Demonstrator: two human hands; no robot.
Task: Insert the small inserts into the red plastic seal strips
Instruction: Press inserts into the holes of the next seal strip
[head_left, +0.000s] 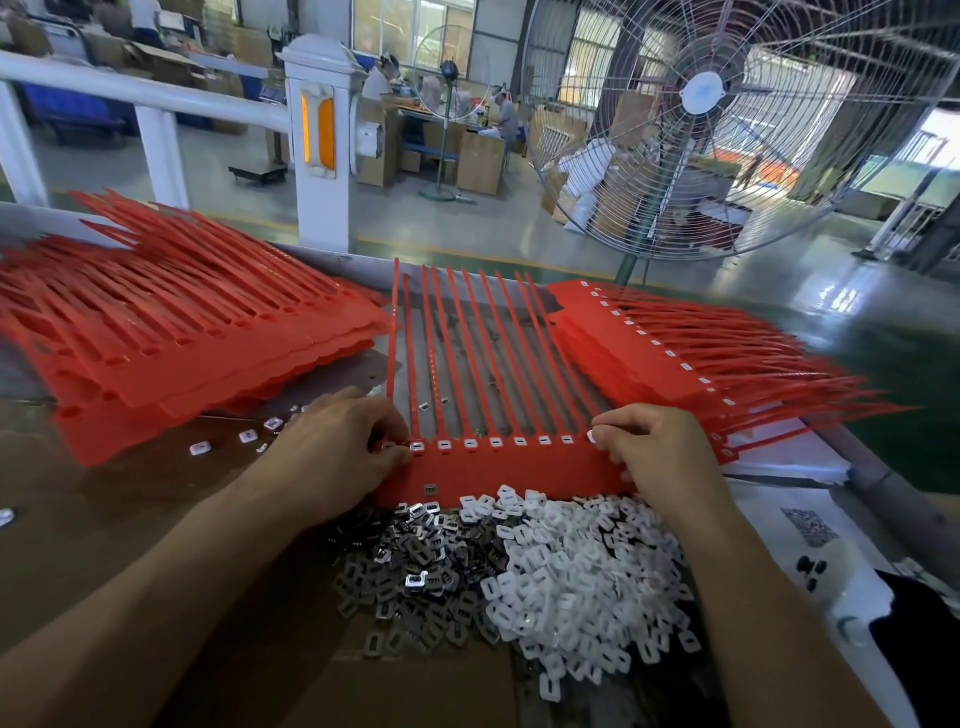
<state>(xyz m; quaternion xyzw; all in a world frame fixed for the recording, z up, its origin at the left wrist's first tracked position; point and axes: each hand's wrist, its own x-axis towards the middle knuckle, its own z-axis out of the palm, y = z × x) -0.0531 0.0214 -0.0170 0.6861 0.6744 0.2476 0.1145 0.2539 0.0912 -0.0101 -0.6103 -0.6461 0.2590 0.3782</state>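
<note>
Far left, a stack of red seal strips (171, 332) lies fanned on the bench. Left hand (337, 452) curls at the left end of the centre strip sheet (498, 467), fingertips pinching its edge. Below, grey metal inserts (410, 566) heap beside white plastic inserts (576, 571). Right hand (660, 452) pinches a white insert (592, 435) at the sheet's right end. Filled strips (675, 353) are stacked at right.

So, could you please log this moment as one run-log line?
stage: inserting | left hand: pressing strip's left end | right hand: pinching white insert | seal strip: row mostly filled
</note>
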